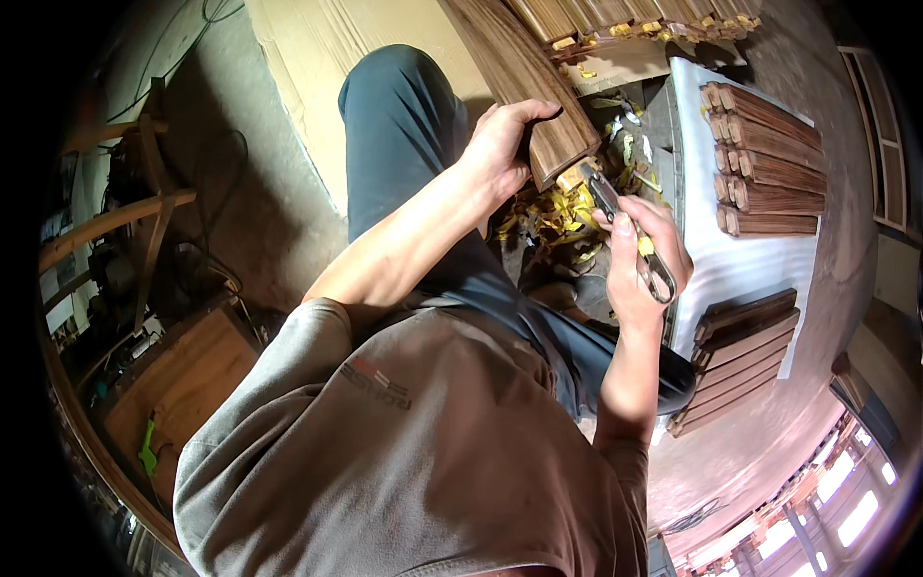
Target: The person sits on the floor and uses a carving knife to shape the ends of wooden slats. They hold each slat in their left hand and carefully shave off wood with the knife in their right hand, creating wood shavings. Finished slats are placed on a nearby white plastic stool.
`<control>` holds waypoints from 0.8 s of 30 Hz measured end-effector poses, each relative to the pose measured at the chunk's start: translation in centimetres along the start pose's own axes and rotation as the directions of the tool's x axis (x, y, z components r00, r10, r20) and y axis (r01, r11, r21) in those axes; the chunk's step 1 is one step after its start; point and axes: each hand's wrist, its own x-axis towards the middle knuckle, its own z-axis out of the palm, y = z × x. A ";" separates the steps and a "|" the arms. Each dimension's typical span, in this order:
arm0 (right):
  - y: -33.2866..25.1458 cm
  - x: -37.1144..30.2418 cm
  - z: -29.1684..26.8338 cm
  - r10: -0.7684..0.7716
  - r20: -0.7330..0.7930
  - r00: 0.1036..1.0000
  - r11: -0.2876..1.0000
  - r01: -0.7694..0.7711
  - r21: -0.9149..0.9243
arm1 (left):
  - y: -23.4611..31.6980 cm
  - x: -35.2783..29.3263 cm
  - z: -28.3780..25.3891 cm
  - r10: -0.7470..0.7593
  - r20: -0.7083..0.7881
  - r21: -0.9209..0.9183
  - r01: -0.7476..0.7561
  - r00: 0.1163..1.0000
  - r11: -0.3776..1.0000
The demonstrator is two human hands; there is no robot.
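Note:
My left hand [505, 149] is closed around the near end of a long brown wooden board [548, 106], thumb across its top face. A narrower tenon [575, 177] with yellow tape on it juts from that end. In my right hand [646, 252] is a dark utility knife [608, 202], its handle gripped by curled fingers. The knife's front end is at the tenon; the blade itself is too small to make out. Yellow tape scraps [553, 221] lie heaped beneath the board's end.
More boards with yellow-taped ends [615, 19] lie at the far side. On a white sheet [760, 260] at right sit a stack of wooden pieces [769, 159] and several darker boards [745, 356]. A cardboard sheet [317, 58] is on the floor; a wooden frame [144, 207] stands left.

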 end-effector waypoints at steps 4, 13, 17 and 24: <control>0.5 0.3 0.4 -0.085 -0.010 0.996 0.996 0.085 -0.025 | 0.3 -0.4 0.6 0.026 0.005 0.003 -0.026 1.000 1.000; -1.6 0.2 -1.6 0.011 0.163 0.987 1.000 -0.007 -0.026 | -0.1 -0.1 0.2 -0.084 -0.027 -0.004 0.083 0.996 0.997; -2.6 -1.0 -2.9 0.047 0.193 0.980 0.996 -0.033 -0.080 | -1.4 -1.6 0.7 -0.132 -0.078 0.049 0.136 0.988 0.989; -3.6 -5.5 -5.7 0.231 0.164 0.959 0.965 -0.205 -0.161 | -1.2 -0.3 -1.1 -0.067 -0.054 0.036 0.069 0.996 0.997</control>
